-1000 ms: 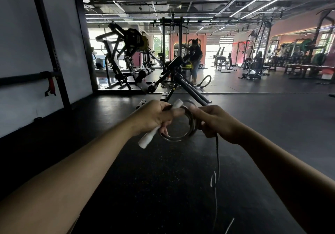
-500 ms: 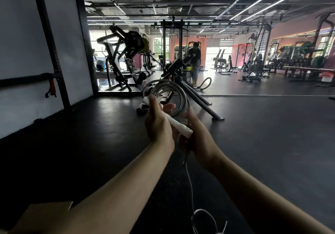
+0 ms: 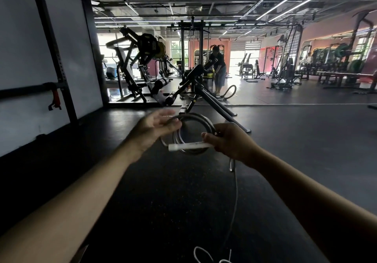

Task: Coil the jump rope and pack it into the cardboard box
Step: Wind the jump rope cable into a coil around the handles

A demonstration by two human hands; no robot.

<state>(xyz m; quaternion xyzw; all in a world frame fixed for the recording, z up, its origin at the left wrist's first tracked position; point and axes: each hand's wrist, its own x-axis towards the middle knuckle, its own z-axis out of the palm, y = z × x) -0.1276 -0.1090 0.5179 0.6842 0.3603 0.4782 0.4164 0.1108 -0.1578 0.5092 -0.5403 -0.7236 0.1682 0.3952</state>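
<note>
White loose cord of the jump rope [image 3: 234, 199] trails down to the dark floor [image 3: 163, 191]. Above it, the right hand [image 3: 230, 142] grips the coil and white handle [image 3: 188, 146]; the left hand [image 3: 154, 127], fingers spread, touches the coil's top. Gym machines [image 3: 142, 67] stand beyond.

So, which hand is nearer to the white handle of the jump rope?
Right. The right hand grips one end of the white handle. The left hand is up and to the left of it, touching the top of the coil, not the handle.
</note>
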